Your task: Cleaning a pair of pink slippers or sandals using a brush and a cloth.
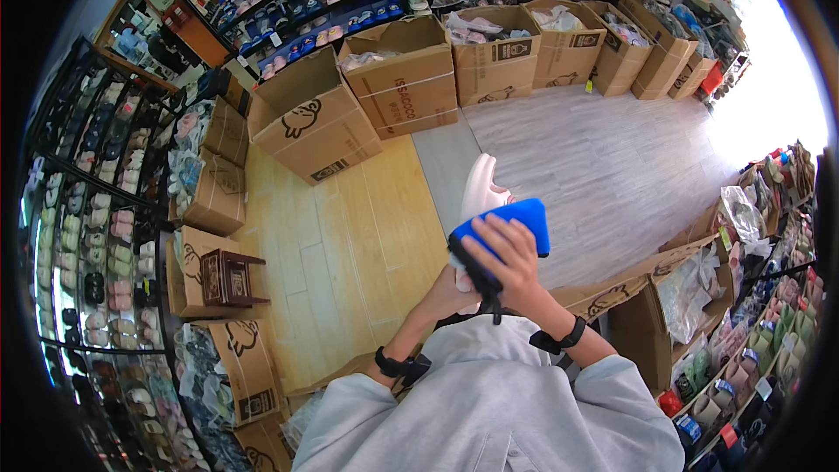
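Observation:
Near the middle of the head view, my right hand [508, 252] grips a blue and black brush or pad [536, 226], its fingers spread over the top. Under it is a pale pink slipper [480, 187], toe pointing away from me. My left hand [452, 292] is closed around the slipper's near end, partly hidden by the blue item. Whether the blue item touches the slipper's upper cannot be told. A dark strap or handle hangs from the blue item towards my body.
Open cardboard boxes, among them a large one [314, 124], curve around the wooden floor [347, 229]. A small dark wooden stool [233, 277] lies against a box at the left. Shelves of slippers [98, 262] line the left, back and right. More boxes [639, 314] stand close at my right.

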`<action>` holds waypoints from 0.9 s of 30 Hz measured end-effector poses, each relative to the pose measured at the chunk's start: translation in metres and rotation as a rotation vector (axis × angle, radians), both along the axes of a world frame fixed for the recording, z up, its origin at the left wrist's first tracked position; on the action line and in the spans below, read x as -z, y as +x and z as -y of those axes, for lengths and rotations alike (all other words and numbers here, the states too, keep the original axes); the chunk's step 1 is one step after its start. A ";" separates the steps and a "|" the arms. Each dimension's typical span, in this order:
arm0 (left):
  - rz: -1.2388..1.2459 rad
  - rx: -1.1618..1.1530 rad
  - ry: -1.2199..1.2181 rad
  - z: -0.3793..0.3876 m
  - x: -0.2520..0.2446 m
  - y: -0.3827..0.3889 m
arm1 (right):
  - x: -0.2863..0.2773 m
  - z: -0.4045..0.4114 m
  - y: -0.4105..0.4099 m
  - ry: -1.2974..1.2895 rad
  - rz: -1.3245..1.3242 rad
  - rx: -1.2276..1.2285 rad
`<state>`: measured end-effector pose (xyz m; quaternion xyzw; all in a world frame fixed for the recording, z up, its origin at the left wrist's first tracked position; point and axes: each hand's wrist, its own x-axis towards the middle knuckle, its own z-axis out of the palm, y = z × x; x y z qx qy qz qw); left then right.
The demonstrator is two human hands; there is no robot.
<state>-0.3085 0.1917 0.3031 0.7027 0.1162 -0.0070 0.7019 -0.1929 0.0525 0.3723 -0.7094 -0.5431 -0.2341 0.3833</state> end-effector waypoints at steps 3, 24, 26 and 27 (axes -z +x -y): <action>-0.014 -0.015 0.064 -0.009 0.035 -0.015 | 0.001 0.002 0.001 -0.090 0.075 -0.167; 0.169 0.059 -0.026 -0.014 -0.013 -0.010 | -0.009 -0.004 0.031 0.138 -0.157 -0.065; 0.098 0.005 -0.096 -0.009 -0.006 -0.013 | -0.007 -0.004 0.018 0.099 -0.084 -0.049; 0.082 -0.043 -0.055 -0.002 -0.025 -0.011 | -0.006 -0.002 0.009 0.057 -0.012 -0.029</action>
